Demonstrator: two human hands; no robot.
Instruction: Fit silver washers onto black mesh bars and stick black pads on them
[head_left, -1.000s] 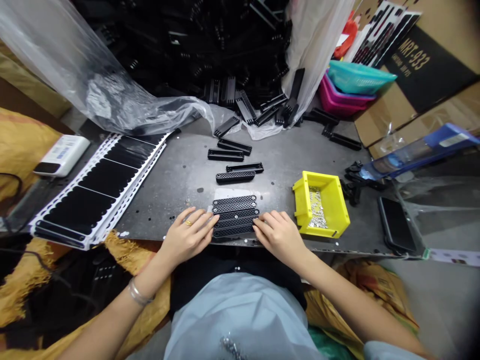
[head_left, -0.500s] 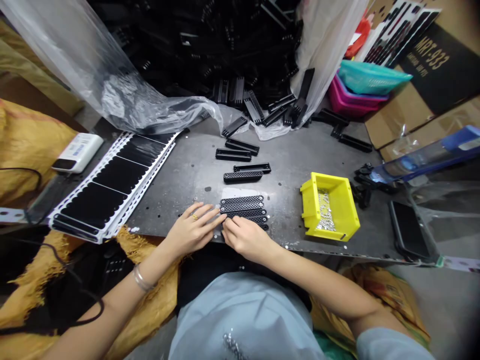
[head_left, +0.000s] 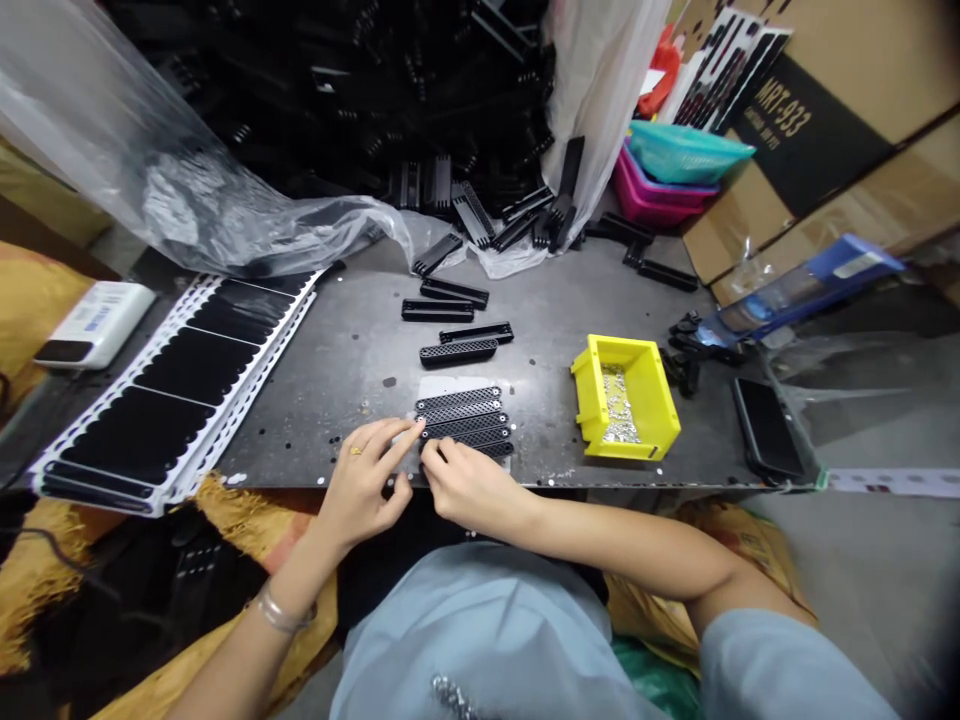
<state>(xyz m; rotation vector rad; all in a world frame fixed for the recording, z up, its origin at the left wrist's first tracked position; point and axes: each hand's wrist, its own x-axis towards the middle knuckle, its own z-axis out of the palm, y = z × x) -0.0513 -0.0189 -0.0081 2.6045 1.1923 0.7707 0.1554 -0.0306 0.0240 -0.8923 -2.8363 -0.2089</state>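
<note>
Several black textured plastic strips (head_left: pixel 466 424) lie side by side on a pale sheet (head_left: pixel 442 385) near the table's front edge. My left hand (head_left: pixel 367 480) has its fingers stretched out, thumb apart, with the index fingertip at the strips' left ends. My right hand (head_left: pixel 472 485) is closed in a pinch at the left end of the lowest strips; what it pinches, if anything, is hidden. To the right stands a yellow bin (head_left: pixel 651 400) with small shiny metal pieces (head_left: pixel 619 410) in it. Loose black strips (head_left: pixel 459 352) lie behind the row.
A stack of black-and-white sheets (head_left: pixel 187 370) lies at left beside a white device (head_left: pixel 97 322). At the back, a plastic bag (head_left: pixel 247 220) holds many black parts. A phone (head_left: pixel 766 428), a blue clear bottle-like object (head_left: pixel 795 290) and cartons (head_left: pixel 862 90) are at right.
The view has shifted, so the table items appear further left. My left hand's thumb has spread from its fingers. My right hand stays pinched at the strips' left ends.
</note>
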